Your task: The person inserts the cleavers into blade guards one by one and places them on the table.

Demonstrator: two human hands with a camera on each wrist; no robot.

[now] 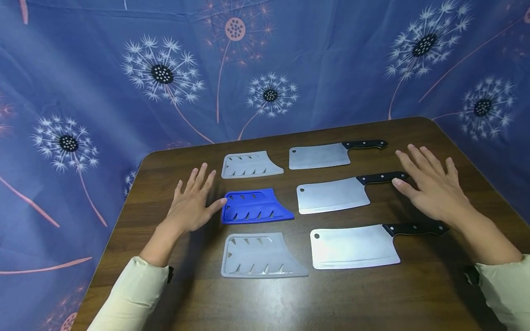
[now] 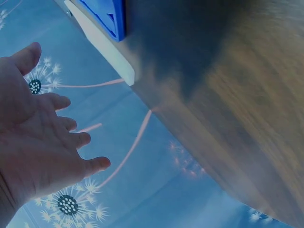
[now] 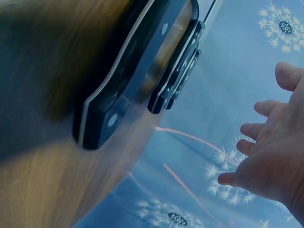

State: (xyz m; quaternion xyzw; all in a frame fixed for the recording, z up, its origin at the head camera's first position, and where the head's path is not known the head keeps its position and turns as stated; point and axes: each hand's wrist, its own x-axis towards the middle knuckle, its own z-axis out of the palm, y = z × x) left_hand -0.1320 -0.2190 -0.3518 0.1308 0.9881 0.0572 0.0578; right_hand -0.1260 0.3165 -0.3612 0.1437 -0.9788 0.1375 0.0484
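Three cleavers lie in a column on the right of the table in the head view: a far cleaver, a middle cleaver and a near cleaver, all with black riveted handles pointing right. To their left lie three blade guards: a far white one, a blue one and a near white one. My left hand is spread beside the blue guard, thumb at its left edge. Fingers spread, my right hand hovers by the middle cleaver's handle end. Neither hand holds anything.
The brown wooden table has rounded far corners. Behind it hangs a blue cloth printed with dandelions. Cleaver handles appear close up in the right wrist view.
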